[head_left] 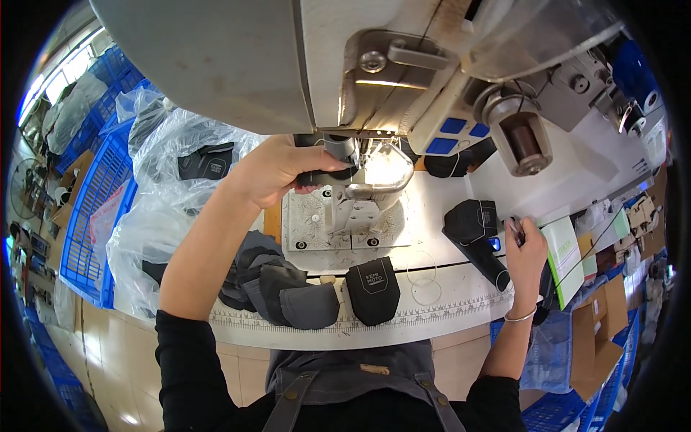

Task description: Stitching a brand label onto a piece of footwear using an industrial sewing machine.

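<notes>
A white table (468, 301) lies under the sewing machine (324, 72). The black cloth piece (331, 176) is at eleven o'clock; the left hand (277, 169) pinches it between thumb and fingers. At three o'clock, the right hand (527, 252) curls its fingers around a small dark thing (516, 232).

near centre: rounded fabric pouch (373, 294), black, thin white outline. just left: overlapping cloth pieces (308, 306), charcoal grey. farther left: lattice plastic basket (88, 219), bright blue. far right: wound thread spool (523, 135), dark brown. right: rectangular booklet (563, 252), green-and-white.
</notes>
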`<move>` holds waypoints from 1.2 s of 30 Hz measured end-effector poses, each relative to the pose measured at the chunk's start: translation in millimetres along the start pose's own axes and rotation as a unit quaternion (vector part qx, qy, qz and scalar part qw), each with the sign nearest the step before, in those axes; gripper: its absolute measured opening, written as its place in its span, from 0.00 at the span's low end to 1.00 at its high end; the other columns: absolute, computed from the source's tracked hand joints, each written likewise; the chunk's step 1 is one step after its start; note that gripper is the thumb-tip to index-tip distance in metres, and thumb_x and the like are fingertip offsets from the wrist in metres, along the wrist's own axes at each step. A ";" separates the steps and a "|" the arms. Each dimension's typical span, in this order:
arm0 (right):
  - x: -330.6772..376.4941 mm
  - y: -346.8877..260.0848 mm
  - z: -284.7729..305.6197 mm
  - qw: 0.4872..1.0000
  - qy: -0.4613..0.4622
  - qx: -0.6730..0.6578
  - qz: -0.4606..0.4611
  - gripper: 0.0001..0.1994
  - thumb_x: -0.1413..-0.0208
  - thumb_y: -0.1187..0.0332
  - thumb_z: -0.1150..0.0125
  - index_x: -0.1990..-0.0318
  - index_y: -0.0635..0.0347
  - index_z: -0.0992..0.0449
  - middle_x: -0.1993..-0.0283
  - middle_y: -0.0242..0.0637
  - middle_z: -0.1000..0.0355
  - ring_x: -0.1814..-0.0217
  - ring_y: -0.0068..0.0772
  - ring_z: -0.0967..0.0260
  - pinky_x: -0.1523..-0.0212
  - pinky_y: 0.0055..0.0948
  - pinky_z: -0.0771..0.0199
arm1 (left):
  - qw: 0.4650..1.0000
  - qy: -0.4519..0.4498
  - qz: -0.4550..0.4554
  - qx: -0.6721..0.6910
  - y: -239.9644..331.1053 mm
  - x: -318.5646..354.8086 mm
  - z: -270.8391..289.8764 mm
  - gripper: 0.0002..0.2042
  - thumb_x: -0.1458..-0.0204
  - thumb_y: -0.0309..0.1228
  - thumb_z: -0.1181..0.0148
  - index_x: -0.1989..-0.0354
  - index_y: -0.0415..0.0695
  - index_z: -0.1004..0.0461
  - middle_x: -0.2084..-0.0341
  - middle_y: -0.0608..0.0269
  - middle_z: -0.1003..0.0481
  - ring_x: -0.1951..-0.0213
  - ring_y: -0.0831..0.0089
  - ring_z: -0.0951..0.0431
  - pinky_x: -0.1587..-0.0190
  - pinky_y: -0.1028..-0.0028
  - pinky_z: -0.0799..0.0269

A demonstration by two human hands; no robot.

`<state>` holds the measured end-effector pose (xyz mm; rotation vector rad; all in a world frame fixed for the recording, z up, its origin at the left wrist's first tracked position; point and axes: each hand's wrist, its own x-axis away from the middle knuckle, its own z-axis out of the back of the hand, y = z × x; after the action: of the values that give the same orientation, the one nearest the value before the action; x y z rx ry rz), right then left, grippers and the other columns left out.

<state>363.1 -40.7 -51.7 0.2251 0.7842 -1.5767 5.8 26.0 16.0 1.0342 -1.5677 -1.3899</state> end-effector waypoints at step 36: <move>50.5 -37.3 -29.3 0.957 0.004 -0.224 0.184 0.11 0.63 0.79 0.38 0.83 0.60 0.38 0.87 0.34 0.44 0.89 0.29 0.49 0.87 0.25 0.52 | 0.999 -0.001 -0.032 -0.021 1.5 2.3 -1.0 0.08 0.59 0.25 0.41 0.69 0.39 0.26 0.76 0.65 0.26 0.80 0.83 0.32 0.82 0.83 0.42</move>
<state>310.2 -65.0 -89.3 0.0398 1.0187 -1.0177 5.8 23.6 17.7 1.0671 -1.5109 -1.4616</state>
